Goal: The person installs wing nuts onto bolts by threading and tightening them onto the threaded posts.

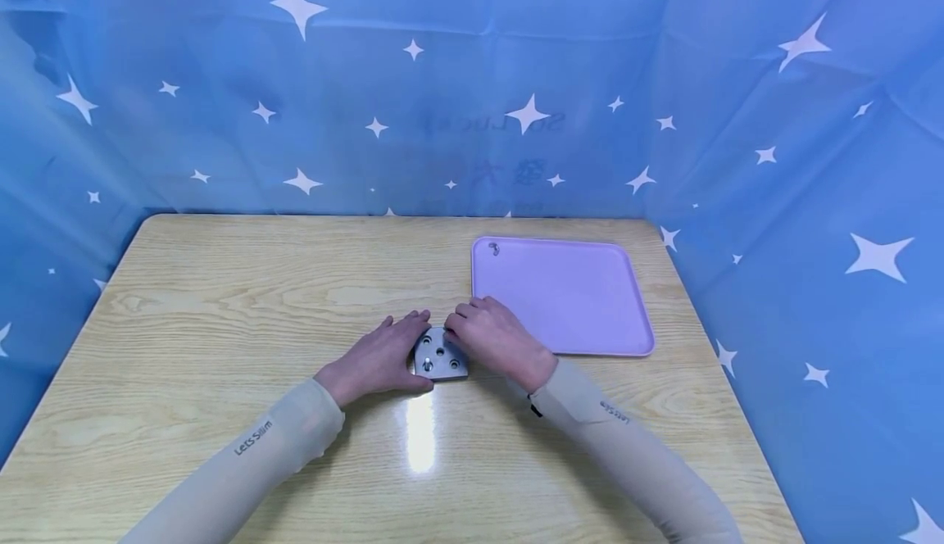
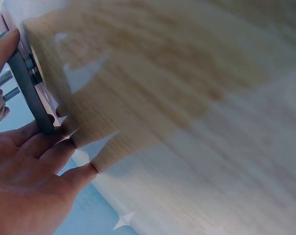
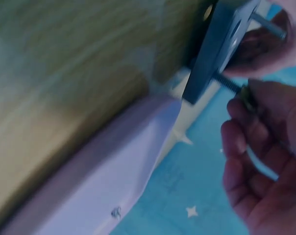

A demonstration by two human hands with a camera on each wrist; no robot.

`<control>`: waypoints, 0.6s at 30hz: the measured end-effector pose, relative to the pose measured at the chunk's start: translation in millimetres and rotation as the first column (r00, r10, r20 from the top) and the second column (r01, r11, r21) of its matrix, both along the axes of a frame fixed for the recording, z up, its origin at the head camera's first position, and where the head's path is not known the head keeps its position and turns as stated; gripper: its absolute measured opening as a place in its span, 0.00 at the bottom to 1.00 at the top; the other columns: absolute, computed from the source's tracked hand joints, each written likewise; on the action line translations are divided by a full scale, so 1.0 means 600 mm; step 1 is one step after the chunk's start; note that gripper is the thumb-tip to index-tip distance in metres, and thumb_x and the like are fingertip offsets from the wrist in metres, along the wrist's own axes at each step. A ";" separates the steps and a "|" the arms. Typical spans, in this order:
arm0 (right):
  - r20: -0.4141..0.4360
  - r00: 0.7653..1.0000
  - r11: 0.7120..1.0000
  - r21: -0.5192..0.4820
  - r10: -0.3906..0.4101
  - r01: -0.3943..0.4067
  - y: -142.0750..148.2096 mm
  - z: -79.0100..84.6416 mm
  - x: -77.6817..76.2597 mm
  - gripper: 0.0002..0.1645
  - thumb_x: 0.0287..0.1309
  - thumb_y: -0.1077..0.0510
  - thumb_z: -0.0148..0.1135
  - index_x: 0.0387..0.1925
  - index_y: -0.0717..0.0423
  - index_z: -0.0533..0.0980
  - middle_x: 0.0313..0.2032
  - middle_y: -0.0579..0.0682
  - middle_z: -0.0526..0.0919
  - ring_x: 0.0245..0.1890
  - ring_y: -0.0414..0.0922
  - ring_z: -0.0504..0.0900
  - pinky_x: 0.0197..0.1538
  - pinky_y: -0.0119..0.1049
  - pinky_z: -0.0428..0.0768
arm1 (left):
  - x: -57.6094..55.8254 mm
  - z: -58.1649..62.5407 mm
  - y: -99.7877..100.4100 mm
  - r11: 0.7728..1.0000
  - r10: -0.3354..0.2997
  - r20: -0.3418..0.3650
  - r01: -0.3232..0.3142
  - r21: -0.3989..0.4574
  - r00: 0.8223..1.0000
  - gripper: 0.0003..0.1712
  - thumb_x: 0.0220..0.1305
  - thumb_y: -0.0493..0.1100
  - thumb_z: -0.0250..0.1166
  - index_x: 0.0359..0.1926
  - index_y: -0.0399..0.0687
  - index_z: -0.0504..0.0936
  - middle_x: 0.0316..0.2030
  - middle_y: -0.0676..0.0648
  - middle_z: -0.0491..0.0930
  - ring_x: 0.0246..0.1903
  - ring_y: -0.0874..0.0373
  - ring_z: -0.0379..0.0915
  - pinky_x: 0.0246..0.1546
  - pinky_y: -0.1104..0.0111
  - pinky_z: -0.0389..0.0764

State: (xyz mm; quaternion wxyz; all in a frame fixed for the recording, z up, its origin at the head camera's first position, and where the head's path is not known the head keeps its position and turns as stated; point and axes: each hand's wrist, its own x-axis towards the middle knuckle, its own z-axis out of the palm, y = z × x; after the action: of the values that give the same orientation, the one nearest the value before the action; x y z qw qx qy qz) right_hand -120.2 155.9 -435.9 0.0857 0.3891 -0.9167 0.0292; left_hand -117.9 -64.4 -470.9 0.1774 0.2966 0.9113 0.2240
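A grey metal plate with several holes and one rounded side sits on the table. My left hand holds it by its edges, thumb at the near side and fingers at the far side. Threaded bolts stand up from the plate; one bolt is bare at its tip. At another bolt, my right hand pinches a small brassy fastener at the tip between thumb and forefinger. Its exact kind is mostly hidden by the fingers. Bolt heads show under the plate in the left wrist view.
A purple tray lies right of the plate, beyond the right hand. In its far left corner is a small metal piece. The wood-grain table meets a blue star-patterned curtain at the back and sides.
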 end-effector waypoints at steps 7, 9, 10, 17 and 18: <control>0.151 0.972 0.971 -0.129 -0.181 0.201 -0.017 -0.003 0.011 0.08 0.67 0.57 0.68 0.30 0.54 0.84 0.24 0.44 0.82 0.22 0.39 0.77 0.27 0.34 0.79 | 0.001 0.002 -0.001 1.000 0.001 -0.004 -0.001 -0.001 1.000 0.57 0.53 0.61 0.79 0.74 0.35 0.67 0.77 0.39 0.61 0.77 0.44 0.54 0.77 0.46 0.54; 0.163 0.963 0.960 -0.143 -0.216 0.240 -0.020 -0.003 0.014 0.09 0.66 0.56 0.69 0.29 0.53 0.84 0.23 0.43 0.82 0.21 0.38 0.76 0.25 0.33 0.77 | 0.001 0.002 -0.001 1.000 0.002 -0.006 -0.002 -0.001 1.000 0.57 0.53 0.61 0.79 0.74 0.35 0.67 0.77 0.38 0.61 0.77 0.44 0.54 0.77 0.45 0.55; 0.164 0.959 0.956 -0.144 -0.232 0.256 -0.021 -0.003 0.015 0.09 0.66 0.56 0.69 0.29 0.53 0.84 0.23 0.43 0.82 0.21 0.38 0.76 0.25 0.32 0.76 | 0.001 0.002 -0.001 1.000 0.001 -0.009 -0.001 0.002 1.000 0.56 0.53 0.61 0.80 0.73 0.34 0.67 0.77 0.38 0.61 0.77 0.43 0.55 0.77 0.45 0.55; 0.153 0.951 0.952 -0.111 -0.269 0.287 -0.018 -0.004 0.015 0.14 0.67 0.48 0.69 0.31 0.54 0.84 0.23 0.46 0.83 0.21 0.40 0.78 0.24 0.34 0.77 | 0.000 0.002 -0.001 1.000 0.001 -0.003 -0.001 0.003 1.000 0.57 0.52 0.61 0.80 0.74 0.35 0.67 0.77 0.38 0.61 0.77 0.44 0.55 0.77 0.45 0.55; 0.152 0.954 0.956 -0.100 -0.260 0.277 -0.014 -0.002 0.014 0.16 0.67 0.45 0.68 0.34 0.55 0.84 0.26 0.47 0.85 0.24 0.42 0.80 0.28 0.35 0.80 | 0.000 0.002 -0.001 1.000 -0.001 -0.004 0.002 0.003 1.000 0.57 0.53 0.61 0.80 0.74 0.35 0.67 0.77 0.38 0.61 0.77 0.44 0.55 0.77 0.45 0.55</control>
State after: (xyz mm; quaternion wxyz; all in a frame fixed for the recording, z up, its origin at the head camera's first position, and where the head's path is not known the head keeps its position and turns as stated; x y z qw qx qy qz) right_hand -111.7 147.3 -437.2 0.0489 0.2520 -0.9614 0.0988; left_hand -117.7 -64.8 -469.8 0.1750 0.2980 0.9111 0.2247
